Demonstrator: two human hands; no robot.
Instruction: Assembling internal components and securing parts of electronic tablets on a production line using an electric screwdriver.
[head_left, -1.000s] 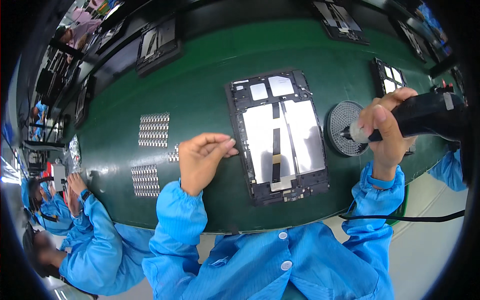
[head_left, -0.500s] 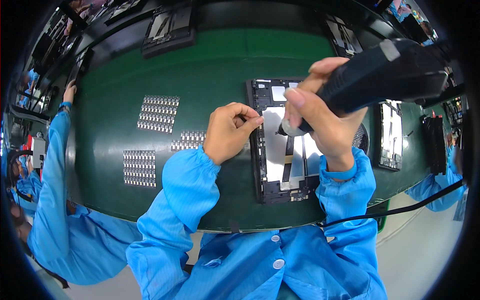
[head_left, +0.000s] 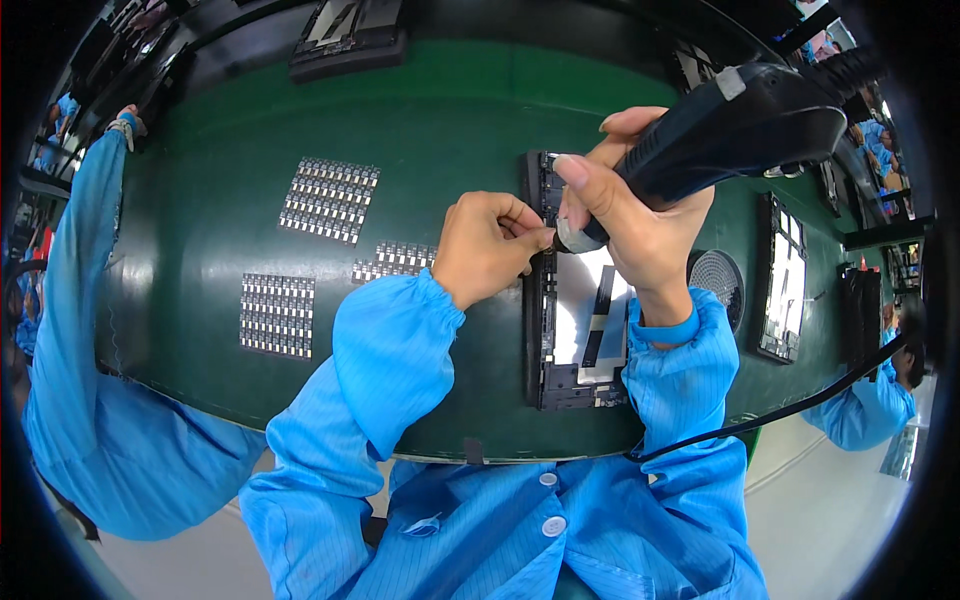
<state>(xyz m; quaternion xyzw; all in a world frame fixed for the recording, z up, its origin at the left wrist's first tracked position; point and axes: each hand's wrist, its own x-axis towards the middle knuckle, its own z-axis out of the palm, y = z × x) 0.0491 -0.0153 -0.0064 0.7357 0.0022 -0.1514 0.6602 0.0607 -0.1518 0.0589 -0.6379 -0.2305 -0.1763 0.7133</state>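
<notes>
An open tablet-like device with a black frame (head_left: pixel 562 388) and a silvery-white inside lies on the green table in front of me. My right hand (head_left: pixel 650 235) is wrapped round a black electric screwdriver (head_left: pixel 735 130), held tilted with its tip end down at the device's left edge. Beside that tip, my left hand (head_left: pixel 488 245) is closed in a pinch over the same edge. Whatever its fingertips hold, if anything, is too small and hidden to make out. The screwdriver's bit is hidden by the fingers.
Panels of small circuit boards (head_left: pixel 330 200) lie to the left on the green table (head_left: pixel 450 120). At the right are a round dark mesh-like dish (head_left: pixel 716 285) and a second open device (head_left: pixel 783 280). Another device (head_left: pixel 350 30) sits far back. A co-worker's sleeve (head_left: pixel 75 230) reaches in at left.
The screwdriver tip has moved from over the device's middle to its left edge, meeting my left fingertips. The view has shifted slightly, and the co-worker's arm at left has moved.
</notes>
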